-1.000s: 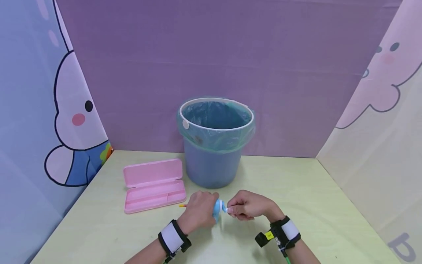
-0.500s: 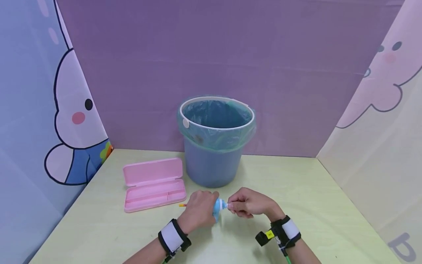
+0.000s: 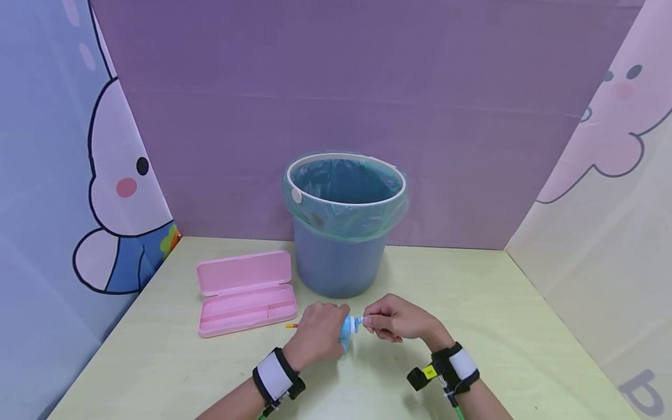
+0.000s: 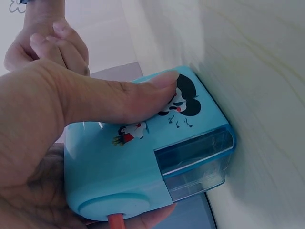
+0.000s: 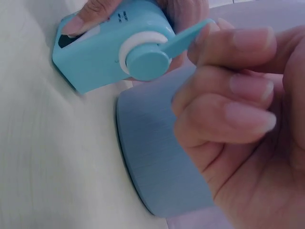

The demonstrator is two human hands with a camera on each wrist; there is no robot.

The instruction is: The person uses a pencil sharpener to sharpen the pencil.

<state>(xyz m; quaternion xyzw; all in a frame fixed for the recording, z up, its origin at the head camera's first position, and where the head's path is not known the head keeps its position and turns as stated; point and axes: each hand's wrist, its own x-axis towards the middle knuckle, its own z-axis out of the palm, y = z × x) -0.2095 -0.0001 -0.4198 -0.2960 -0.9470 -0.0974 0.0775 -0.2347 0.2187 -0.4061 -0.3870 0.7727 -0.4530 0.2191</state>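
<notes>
My left hand (image 3: 318, 331) grips a light blue crank pencil sharpener (image 4: 138, 167) against the table. The thumb (image 4: 128, 100) lies along its printed face, beside a clear shavings drawer (image 4: 198, 167). A pencil (image 4: 116, 221) sticks out of the end away from the crank; its orange-yellow tail (image 3: 291, 326) shows left of the hand in the head view. My right hand (image 3: 397, 318) pinches the end of the crank handle (image 5: 183, 40) between thumb and index finger, the other fingers curled. The pencil's point is hidden inside the sharpener.
Behind the hands stands a blue bucket (image 3: 338, 262) lined with a green plastic bag (image 3: 346, 224). An open pink pencil case (image 3: 247, 274) lies to the left on the pale table (image 3: 462, 291). Printed and purple sheets wall the table's sides and back.
My right hand has risen a little with the crank handle, which now points slightly upward instead of downward. The left hand and the sharpener hold their place.
</notes>
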